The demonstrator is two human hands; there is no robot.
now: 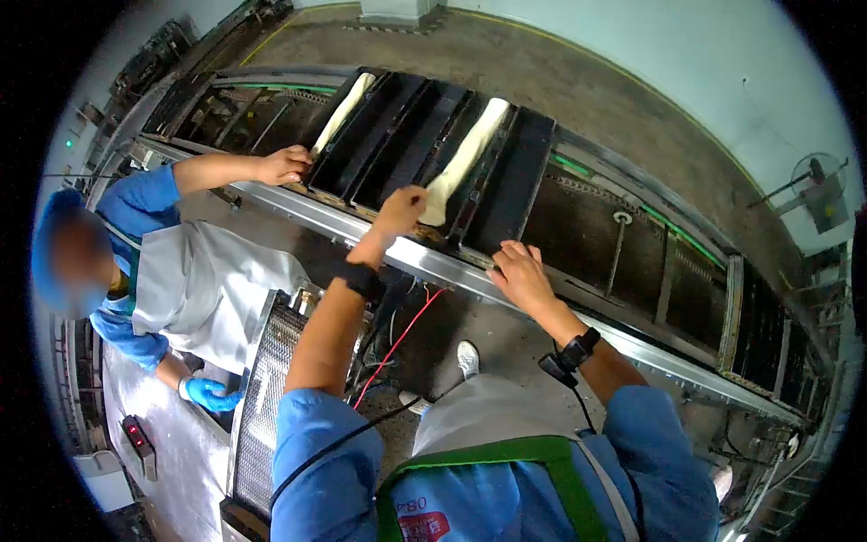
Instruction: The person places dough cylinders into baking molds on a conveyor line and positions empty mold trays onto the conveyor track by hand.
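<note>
A long pale strip of dough [470, 154] lies lengthwise in one trough of a black baking pan set [508, 194], its near end wider than the rest. My left hand [399, 215] is at that near end, fingers curled in and closed against the dough; the fingertips are partly hidden. Over the near edge of the rightmost trough rests my right hand [526, 278], fingers apart and holding nothing. Another dough strip [345, 113] lies in the leftmost trough, where a co-worker's hand [285, 166] touches the pan's near corner.
The pans sit on a conveyor with a metal front rail [623, 339]. At left stands a co-worker in a grey apron [194, 271], a blue-gloved hand [209, 394] over a steel table [181, 452]. A mesh-topped belt [271, 379] and a red cable [397, 348] are nearby.
</note>
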